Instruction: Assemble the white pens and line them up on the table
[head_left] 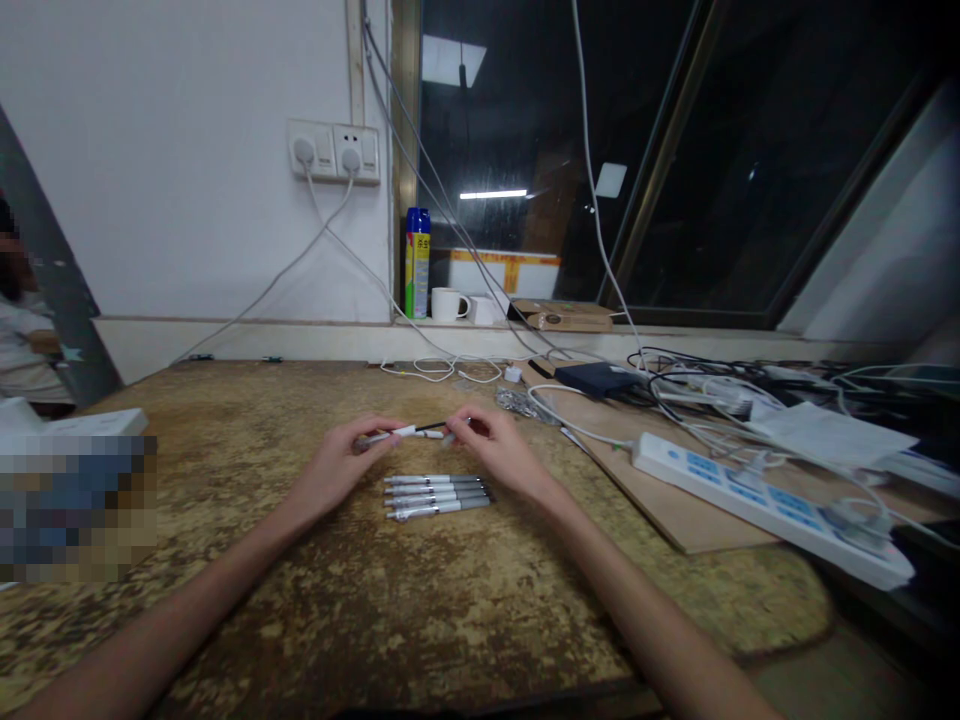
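My left hand (364,440) is closed around a white pen barrel (406,430), pinched between thumb and fingers above the table. A thin black refill (431,427) sticks out of the barrel's right end. Its other end meets the fingertips of my right hand (484,437), which is closed in a pinch. Just under the refill shows a short white piece (427,435); I cannot tell whether a hand holds it. Nearer to me, several white and grey pens (436,497) lie side by side on the worn table (360,590).
At the right, a white power strip (765,505) rests partly on a brown board (675,510), among tangled cables. A crumpled clear bag (517,402) lies beyond my right hand. On the sill stand a spray can (418,265) and a white mug (448,304).
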